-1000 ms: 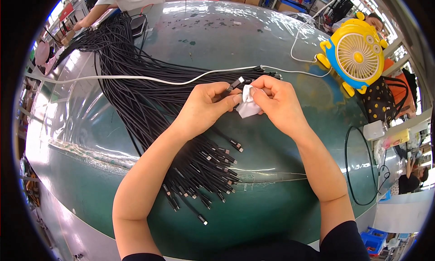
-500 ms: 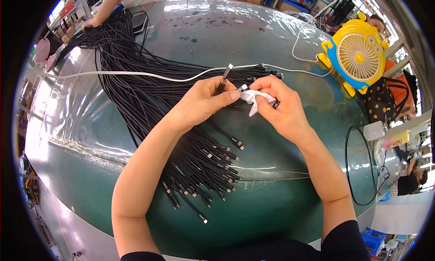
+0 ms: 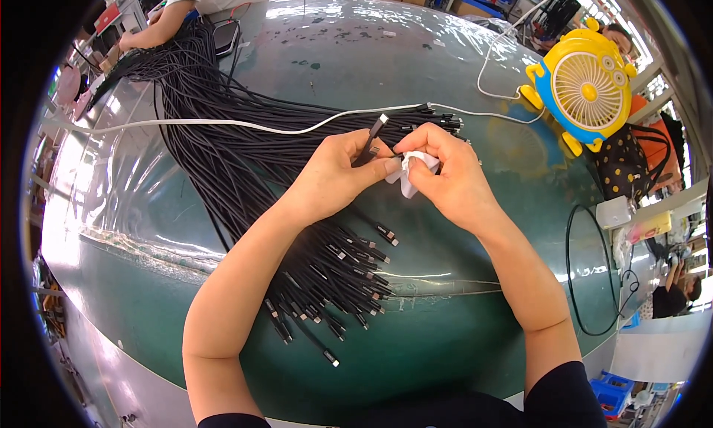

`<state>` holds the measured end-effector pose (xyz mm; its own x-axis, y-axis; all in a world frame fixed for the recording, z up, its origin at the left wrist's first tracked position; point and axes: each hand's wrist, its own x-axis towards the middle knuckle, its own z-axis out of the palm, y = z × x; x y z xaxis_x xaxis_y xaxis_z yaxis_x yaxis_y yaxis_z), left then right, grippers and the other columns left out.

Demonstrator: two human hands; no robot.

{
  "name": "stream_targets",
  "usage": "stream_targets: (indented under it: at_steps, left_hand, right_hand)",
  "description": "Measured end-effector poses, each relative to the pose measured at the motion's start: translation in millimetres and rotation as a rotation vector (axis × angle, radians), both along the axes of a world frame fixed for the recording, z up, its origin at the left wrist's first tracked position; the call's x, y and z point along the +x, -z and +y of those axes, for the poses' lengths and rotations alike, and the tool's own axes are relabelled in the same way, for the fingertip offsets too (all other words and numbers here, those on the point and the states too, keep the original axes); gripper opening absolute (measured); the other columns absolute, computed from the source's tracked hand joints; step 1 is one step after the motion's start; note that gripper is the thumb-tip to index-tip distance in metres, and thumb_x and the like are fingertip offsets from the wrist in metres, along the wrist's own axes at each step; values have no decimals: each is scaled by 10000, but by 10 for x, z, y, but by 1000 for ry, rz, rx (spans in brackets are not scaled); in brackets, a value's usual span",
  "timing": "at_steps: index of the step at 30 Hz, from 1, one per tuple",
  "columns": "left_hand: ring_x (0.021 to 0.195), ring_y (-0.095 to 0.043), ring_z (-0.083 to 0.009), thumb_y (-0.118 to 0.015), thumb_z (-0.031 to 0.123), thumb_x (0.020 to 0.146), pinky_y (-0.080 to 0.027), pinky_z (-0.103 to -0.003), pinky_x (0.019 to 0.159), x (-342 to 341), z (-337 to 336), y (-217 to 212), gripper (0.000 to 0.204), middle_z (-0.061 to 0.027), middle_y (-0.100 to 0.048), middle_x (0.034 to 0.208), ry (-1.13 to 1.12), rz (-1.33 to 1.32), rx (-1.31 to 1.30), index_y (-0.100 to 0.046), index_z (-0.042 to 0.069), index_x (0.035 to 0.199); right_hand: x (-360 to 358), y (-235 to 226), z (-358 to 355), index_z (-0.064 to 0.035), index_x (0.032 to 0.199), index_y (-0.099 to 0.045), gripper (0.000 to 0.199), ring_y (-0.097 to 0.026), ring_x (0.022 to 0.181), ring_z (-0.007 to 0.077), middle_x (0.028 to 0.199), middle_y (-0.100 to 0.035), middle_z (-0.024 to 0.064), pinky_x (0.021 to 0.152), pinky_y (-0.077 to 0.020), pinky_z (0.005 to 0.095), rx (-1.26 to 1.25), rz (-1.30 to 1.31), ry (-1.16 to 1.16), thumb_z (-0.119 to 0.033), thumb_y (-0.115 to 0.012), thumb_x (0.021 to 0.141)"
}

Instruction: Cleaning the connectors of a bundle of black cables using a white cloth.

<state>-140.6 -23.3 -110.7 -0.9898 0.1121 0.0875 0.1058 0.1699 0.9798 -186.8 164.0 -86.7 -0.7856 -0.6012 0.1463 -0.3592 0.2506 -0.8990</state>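
Note:
My left hand (image 3: 336, 172) is closed on black cable ends; one cable connector (image 3: 378, 129) with a metal tip sticks up above its fingers. Pinched in my right hand (image 3: 449, 172) is a crumpled white cloth (image 3: 407, 181), pressed around the end of a connector between the two hands. That connector's tip is mostly hidden by cloth and fingers. Under and beyond my hands runs a thick bundle of black cables (image 3: 215, 146). Several loose connector ends (image 3: 327, 279) fan out below my left forearm, and another group (image 3: 442, 120) lies just past my right hand.
A white cord (image 3: 223, 122) crosses over the bundle toward a yellow and blue fan (image 3: 588, 94) at the right. A black cable loop (image 3: 570, 279) hangs near the right edge of the green table (image 3: 445, 346). At the far left, a co-worker's arm (image 3: 160, 33) reaches to the bundle.
My right hand has moved slightly left, bringing the cloth over the connector tip that showed before. The upright connector in my left hand has tilted right. The co-worker's arm has shifted left.

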Motion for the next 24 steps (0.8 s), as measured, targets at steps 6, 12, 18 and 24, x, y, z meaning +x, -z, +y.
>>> stream_targets:
  at_steps: [6, 12, 18, 24]
  left_hand:
    - [764, -526, -58, -685, 181, 882, -438, -236, 715, 1, -28, -91, 176, 10, -614, 827, -52, -80, 70, -636, 15, 915]
    - [771, -531, -58, -683, 178, 881, -440, -243, 720, -14, -16, -29, 178, 12, -619, 823, -10, -47, 34, -638, 8, 912]
    - [718, -468, -31, -691, 161, 877, -394, -217, 679, -8, -8, -19, 133, 48, -591, 789, -24, -67, 2, -659, 35, 906]
    - [661, -444, -31, -689, 201, 882, -357, -213, 604, -12, -14, -15, 168, 53, -555, 729, -19, -108, 66, -660, 36, 904]
  right_hand:
    - [68, 61, 95, -3, 1061, -559, 191, -602, 742, 106, 826, -655, 63, 675, -476, 276, -91, -47, 3, -57, -549, 878]
    - [-26, 16, 20, -6, 1026, -592, 156, -559, 725, 51, 805, -642, 16, 656, -441, 223, -63, -26, 10, -14, -527, 885]
    - [15, 9, -26, -11, 986, -584, 124, -593, 710, 107, 831, -650, 81, 655, -468, 276, 14, -18, 60, -60, -551, 876]
    - [22, 78, 47, -10, 1042, -595, 187, -587, 742, 96, 845, -645, 63, 682, -471, 274, -70, -10, 25, -47, -538, 868]
